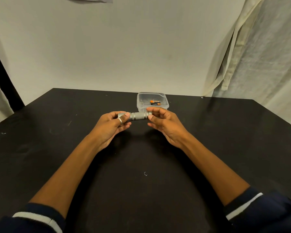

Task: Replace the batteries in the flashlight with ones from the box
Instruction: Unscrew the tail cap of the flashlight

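Hovering above the black table (225, 140), a silver flashlight (138, 116) is held level between both hands, just in front of a clear plastic box (141, 102). Its wider end is gripped by the left hand (112, 126), with the fingers curled round it and the thumb, on which a ring (120, 120) is worn, laid over the top. The other end is pinched by the right hand (164, 124) between thumb and forefinger, the remaining fingers being loosely spread. Orange-and-black batteries (155, 103) are seen lying inside the box, which is set near the table's far edge.
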